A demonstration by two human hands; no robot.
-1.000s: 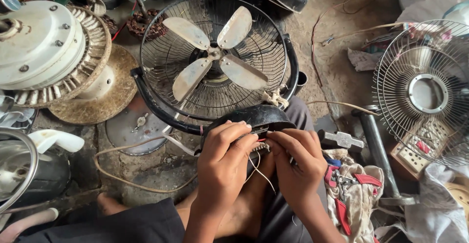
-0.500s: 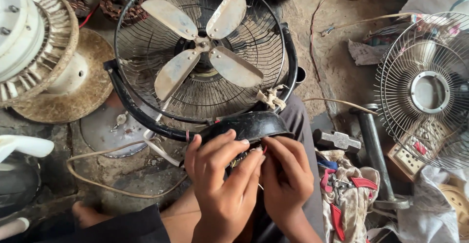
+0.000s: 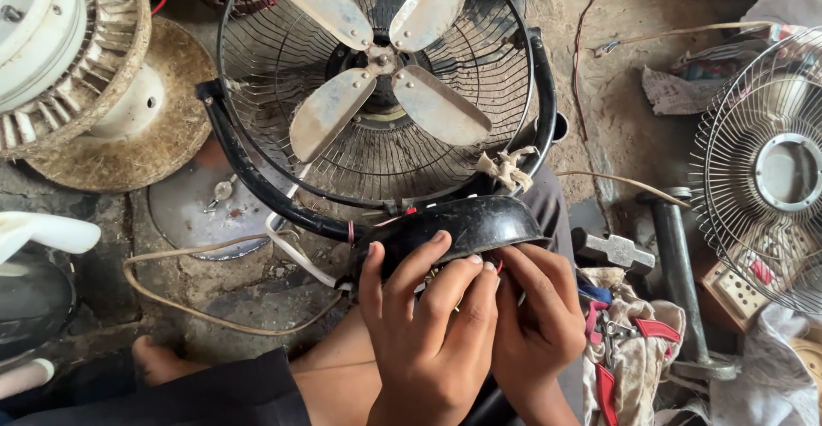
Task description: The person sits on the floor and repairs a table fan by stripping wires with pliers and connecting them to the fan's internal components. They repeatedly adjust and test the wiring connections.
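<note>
Fingers (image 3: 445,280) of both hands curl around the black fan base (image 3: 467,225); dusty concrete floor (image 3: 616,126), spare grille (image 3: 762,169) right of it.

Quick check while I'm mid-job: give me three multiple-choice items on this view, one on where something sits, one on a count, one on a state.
1. Where does the black fan base sit relative to the fan's round wire cage?
A. Above it in the picture
B. Below it, at the hands
C. Far off to the left

2. How many blades does the caged fan show?
A. Two
B. Four
C. Six

3. What are the left hand and right hand doing?
A. Both resting flat on the floor
B. Both at the underside of the black base, fingers curled in
C. One lifting the hammer

Answers: 1 B, the base lies under the cage, right above the hands. 2 B, four metal blades spread from the hub. 3 B, both hands press together at the base; the hammer lies untouched beside them.
</note>
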